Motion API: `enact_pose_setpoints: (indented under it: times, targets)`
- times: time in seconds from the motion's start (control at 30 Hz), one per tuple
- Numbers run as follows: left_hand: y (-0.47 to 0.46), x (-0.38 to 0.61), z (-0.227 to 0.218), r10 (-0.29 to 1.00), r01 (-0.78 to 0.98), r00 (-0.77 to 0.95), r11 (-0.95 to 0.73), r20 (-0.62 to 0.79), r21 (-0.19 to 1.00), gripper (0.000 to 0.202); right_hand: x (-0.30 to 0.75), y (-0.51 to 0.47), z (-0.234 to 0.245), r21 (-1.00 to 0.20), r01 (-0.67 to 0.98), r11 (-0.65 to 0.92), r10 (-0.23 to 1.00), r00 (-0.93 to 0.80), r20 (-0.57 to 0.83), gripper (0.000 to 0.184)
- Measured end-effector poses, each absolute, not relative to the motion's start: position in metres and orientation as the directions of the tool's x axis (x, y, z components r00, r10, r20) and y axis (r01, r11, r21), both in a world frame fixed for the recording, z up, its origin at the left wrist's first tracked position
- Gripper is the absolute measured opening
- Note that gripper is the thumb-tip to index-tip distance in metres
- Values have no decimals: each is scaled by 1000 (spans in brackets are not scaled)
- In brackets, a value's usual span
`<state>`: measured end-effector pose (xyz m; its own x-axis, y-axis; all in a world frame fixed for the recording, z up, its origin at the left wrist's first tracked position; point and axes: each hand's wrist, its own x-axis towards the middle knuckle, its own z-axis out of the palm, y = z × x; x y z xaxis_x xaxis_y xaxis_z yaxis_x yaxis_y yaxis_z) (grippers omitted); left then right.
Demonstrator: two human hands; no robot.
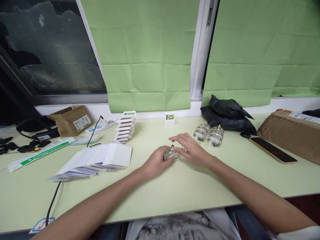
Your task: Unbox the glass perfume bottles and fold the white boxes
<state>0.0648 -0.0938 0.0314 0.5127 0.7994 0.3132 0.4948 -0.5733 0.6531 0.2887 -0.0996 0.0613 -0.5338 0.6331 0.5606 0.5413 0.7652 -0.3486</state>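
A small clear glass bottle point(170, 154) with a shiny metallic neck stands near the middle of the table. My left hand point(158, 161) is closed around its side, thumb in front. Over the bottle's right side reaches my right hand point(191, 150), fingers stretched out to the left and apart from the thumb. Its thumb is close to the bottle's neck; whether it touches is unclear. A bit of clear material shows behind the right thumb, too small to name. Several similar glass bottles point(215, 136) with gold-coloured tops stand in rows beyond the right hand.
White folded boxes point(117, 155) fan out at left, with a row of small boxes point(125, 130) behind. One small printed box point(169, 119) stands at the back. A black plastic bag point(227, 115), phone point(272, 150) and brown parcel point(292, 133) lie right. A black cable point(53, 200) crosses the left.
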Motion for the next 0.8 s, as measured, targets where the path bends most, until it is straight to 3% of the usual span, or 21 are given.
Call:
enact_pose_setpoints:
  times: [0.2,0.47,0.67,0.8]
  targets:
    - [-95,63,31,759,500,528,-640,380,583,17,282,-99,54,-264,544,796,585,-583,564,23]
    - [-101,62,39,814,457,416,-573,405,681,31,295,-99,66,-399,542,739,665,-494,560,23]
    - [-102,62,39,807,394,409,-577,425,716,38,296,-98,65,-240,589,772,615,-597,514,24]
    - [-104,62,42,838,362,413,-511,357,780,42,296,-92,59,-143,602,786,579,-633,514,22]
